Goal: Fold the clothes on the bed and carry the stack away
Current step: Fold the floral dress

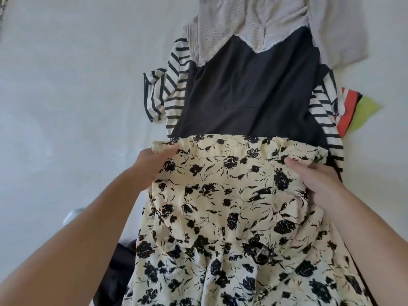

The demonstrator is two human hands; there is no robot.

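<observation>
Gripping the floral skirt (pixel 231 206) at its waistband, your left hand (pixel 150 161) pinches one end and your right hand (pixel 318 180) the other. Beyond it lie a black garment (pixel 249 91), striped top (pixel 170 89) and grey cloth (pixel 254 21) on the bed (pixel 72 85).

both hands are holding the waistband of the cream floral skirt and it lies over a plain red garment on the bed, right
Not quite. In the head view the left hand and right hand do hold the floral skirt at its waistband, but the garment under it is plain black, not red.
</observation>
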